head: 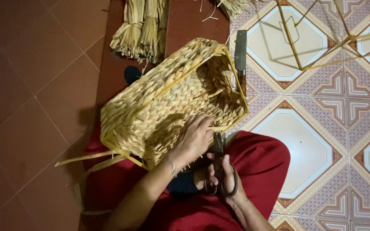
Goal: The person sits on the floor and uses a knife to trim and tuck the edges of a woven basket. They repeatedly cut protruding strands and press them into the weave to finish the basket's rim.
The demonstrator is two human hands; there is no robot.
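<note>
The rectangular woven straw basket [168, 102] lies tilted on our red-clothed lap [262, 162], above the tiled floor [339, 107]. Our left hand [193, 139] presses its fingers closed on the basket's rim; our right hand [223, 175] grips dark metal scissors [219, 169], blades touching the rim.

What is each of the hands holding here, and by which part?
Right hand holds dark scissors by the handle loops. Left hand grips the woven basket at its near rim.
</note>
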